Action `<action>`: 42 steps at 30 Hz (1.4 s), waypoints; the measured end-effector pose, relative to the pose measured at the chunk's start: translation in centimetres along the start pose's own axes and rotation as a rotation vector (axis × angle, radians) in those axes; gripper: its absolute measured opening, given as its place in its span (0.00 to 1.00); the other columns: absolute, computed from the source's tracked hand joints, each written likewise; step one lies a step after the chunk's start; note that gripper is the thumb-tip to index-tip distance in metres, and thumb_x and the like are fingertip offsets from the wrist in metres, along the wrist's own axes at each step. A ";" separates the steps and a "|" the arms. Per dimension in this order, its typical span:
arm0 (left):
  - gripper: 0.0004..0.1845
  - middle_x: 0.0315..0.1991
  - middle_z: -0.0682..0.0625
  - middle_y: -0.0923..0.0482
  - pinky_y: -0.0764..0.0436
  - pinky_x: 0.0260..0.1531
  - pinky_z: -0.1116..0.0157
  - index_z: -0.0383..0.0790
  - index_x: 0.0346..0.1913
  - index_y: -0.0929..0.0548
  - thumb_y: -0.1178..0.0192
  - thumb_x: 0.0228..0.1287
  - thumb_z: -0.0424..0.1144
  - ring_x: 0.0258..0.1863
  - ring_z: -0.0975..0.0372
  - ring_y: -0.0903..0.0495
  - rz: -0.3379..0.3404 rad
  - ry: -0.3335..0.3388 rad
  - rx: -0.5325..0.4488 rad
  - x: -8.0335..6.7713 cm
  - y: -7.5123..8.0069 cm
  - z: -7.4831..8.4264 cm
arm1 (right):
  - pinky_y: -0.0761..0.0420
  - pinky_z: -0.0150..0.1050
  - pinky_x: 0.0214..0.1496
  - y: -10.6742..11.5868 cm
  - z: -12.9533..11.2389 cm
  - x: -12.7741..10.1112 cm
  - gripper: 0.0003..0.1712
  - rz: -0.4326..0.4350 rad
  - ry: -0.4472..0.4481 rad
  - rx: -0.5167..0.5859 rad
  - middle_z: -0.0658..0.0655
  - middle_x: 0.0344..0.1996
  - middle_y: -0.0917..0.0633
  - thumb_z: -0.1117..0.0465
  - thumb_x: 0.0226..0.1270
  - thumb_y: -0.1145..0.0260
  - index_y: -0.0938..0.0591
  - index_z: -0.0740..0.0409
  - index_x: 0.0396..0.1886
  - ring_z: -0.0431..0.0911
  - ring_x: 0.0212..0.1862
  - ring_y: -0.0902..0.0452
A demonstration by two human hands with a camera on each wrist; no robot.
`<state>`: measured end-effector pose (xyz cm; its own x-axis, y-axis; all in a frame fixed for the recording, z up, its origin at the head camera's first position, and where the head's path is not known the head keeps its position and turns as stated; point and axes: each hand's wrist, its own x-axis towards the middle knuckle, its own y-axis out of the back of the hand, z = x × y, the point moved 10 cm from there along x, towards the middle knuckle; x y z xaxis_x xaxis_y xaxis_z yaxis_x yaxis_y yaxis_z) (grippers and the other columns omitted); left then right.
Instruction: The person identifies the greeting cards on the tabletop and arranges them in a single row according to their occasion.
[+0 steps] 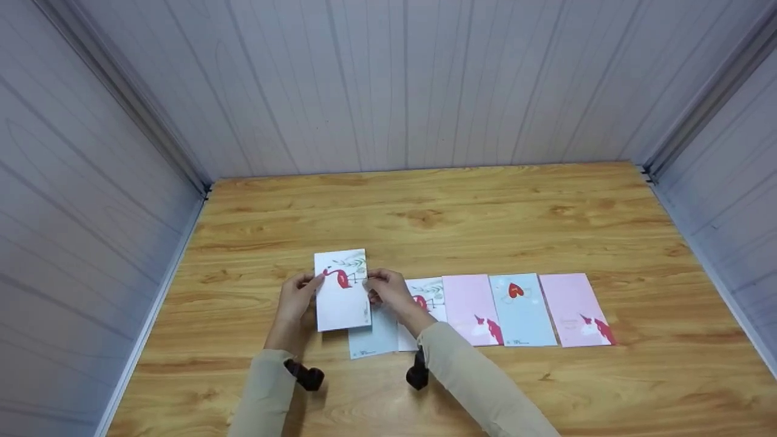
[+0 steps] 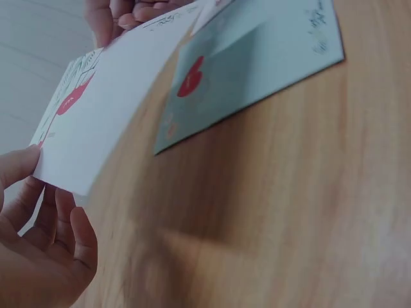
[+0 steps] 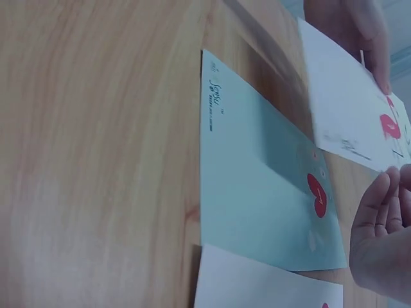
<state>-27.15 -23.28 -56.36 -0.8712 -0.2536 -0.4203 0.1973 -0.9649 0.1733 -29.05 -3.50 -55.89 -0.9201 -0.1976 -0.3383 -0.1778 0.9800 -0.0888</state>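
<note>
A white card with a red flamingo is held a little above the wooden table, tilted. My left hand pinches its left edge, thumb on top and fingers beneath. My right hand holds the opposite edge. In the left wrist view the flamingo card slopes up toward the right hand. Under it a light blue card with a red heart lies flat on the table, and it shows partly in the head view as the blue card.
A row of cards lies flat to the right: another flamingo card, a pink unicorn card, a blue heart card, and a second pink unicorn card. Grey panel walls enclose the table on three sides.
</note>
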 end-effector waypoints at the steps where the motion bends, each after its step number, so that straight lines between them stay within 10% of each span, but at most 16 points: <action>1: 0.17 0.40 0.45 0.31 0.26 0.32 0.65 0.35 0.42 0.25 0.43 0.58 0.46 0.35 0.58 0.28 0.001 0.020 -0.026 0.1 0.1 -0.1 | 0.25 0.37 0.29 -0.1 0.0 -0.1 0.12 -0.009 0.004 -0.005 0.55 0.25 0.23 0.67 0.57 0.41 0.24 0.65 0.42 0.42 0.23 0.29; 9: 0.20 0.43 0.45 0.28 0.25 0.30 0.67 0.36 0.45 0.26 0.43 0.58 0.49 0.38 0.57 0.27 0.018 0.026 -0.153 1.7 1.1 -0.6 | 0.25 0.37 0.30 -0.9 0.8 -1.0 0.13 -0.093 0.007 -0.046 0.53 0.23 0.22 0.65 0.55 0.39 0.23 0.65 0.41 0.43 0.25 0.27; 22: 0.19 0.44 0.45 0.29 0.27 0.40 0.63 0.37 0.47 0.26 0.46 0.60 0.48 0.41 0.57 0.28 0.042 0.045 -0.067 0.5 0.8 1.9 | 0.27 0.48 0.41 -1.0 -2.4 -3.4 0.13 -0.106 0.051 -0.026 0.58 0.26 0.21 0.67 0.59 0.42 0.26 0.71 0.43 0.60 0.37 0.26; 42: 0.13 0.34 0.43 0.30 0.29 0.30 0.61 0.32 0.37 0.25 0.44 0.60 0.42 0.31 0.54 0.30 0.022 -0.047 0.000 -2.1 -0.8 1.5 | 0.26 0.35 0.31 1.1 -2.1 0.8 0.12 0.002 0.077 0.012 0.53 0.24 0.23 0.66 0.58 0.41 0.25 0.69 0.41 0.40 0.24 0.28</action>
<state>-26.13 -21.84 -54.26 -0.8870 -0.2711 -0.3737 0.2167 -0.9592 0.1816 -30.71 -2.57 -54.24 -0.9447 -0.1931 -0.2652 -0.1724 0.9800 -0.0996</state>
